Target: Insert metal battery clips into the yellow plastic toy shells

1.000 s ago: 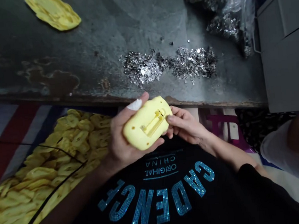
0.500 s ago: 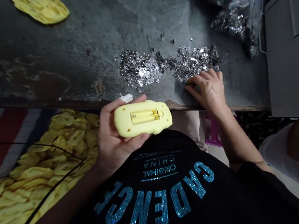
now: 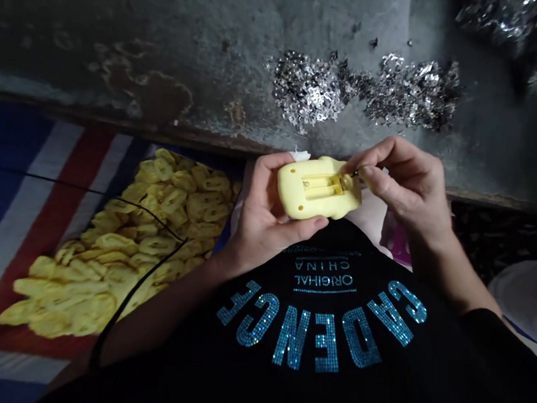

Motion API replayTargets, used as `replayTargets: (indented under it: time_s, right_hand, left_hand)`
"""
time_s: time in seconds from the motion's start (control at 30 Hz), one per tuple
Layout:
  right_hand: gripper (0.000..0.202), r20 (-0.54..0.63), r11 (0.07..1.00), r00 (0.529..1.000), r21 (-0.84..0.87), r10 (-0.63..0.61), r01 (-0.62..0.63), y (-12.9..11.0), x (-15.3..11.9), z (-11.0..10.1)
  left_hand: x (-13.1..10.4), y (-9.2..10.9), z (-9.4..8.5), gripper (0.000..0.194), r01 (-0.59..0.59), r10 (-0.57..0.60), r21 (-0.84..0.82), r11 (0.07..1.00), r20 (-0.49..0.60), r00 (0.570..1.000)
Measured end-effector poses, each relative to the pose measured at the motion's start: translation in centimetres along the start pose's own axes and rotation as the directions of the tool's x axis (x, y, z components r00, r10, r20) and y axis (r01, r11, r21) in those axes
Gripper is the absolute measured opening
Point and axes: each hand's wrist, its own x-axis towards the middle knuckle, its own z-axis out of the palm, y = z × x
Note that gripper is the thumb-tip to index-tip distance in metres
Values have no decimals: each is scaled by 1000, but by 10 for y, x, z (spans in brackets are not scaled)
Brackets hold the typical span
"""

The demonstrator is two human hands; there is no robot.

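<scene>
Left hand [image 3: 265,224]: digits closed firmly on the far and near sides of a yellow shell [image 3: 290,192], gripping its left end; white wrapping [image 3: 300,155] shows near a fingertip. The shell sits just right of the frame's centre, its open slot [image 3: 321,192] facing up, with 2 holes visible at its left end. Right hand [image 3: 415,188]: thumb and forefinger pinched nearly together, apparently on a small dark piece [image 3: 354,172] at the shell's right end. Whether that piece touches the shell, I cannot tell from where I stand.

Handling, in my judgement: the shell should be held level and steady, with the left digits clear of the slot. The right pinch should take the piece by its edge, square to the shell, using light pressure; a skewed piece could slip or bend.

Surroundings, left to right: a striped sheet [image 3: 77,162] at left bears a pile of yellow parts [image 3: 114,259], crossed by a black cord [image 3: 157,217]. A worn, stained grey table [image 3: 222,55] spans the top. On it lie 2 joined heaps of metal pieces [image 3: 309,94], upper right of centre, with 3 loose bits [image 3: 374,43] above. Further glinting pieces [image 3: 506,11], blurred, occupy the upper right.
</scene>
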Motion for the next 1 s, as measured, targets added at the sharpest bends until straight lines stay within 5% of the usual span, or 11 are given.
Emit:
replayTargets:
  time_s: [0.2, 0.4, 0.57, 0.7, 0.9, 1.0]
  right_hand:
    - [10, -36, 942, 973, -260, -228, 211, 6, -13, 8]
    - [16, -1, 938, 974, -270, -227, 218, -3, -19, 2]
    - [26, 39, 980, 997, -184, -66, 72, -11, -12, 2]
    - [36, 70, 977, 995, -194, -74, 86, -13, -6, 3]
    - [24, 44, 972, 991, -194, -126, 132, -5, -5, 8]
    - [22, 20, 970, 991, -204, -130, 132, -3, -7, 12]
  left_hand:
    - [-12, 13, 6, 84, 9, -9, 72, 997, -11, 1000]
    - [-17, 15, 8, 91, -148, 151, 170, 974, -7, 988]
    - [-19, 12, 9, 99, -248, 254, 255, 934, 12, 967]
    - [-26, 11, 5, 98, -177, 181, 322, 930, 17, 983]
    - [-28, 12, 5, 94, -90, 90, 343, 935, 18, 996]
    - [-27, 13, 7, 99, -140, 135, 368, 919, 41, 990]
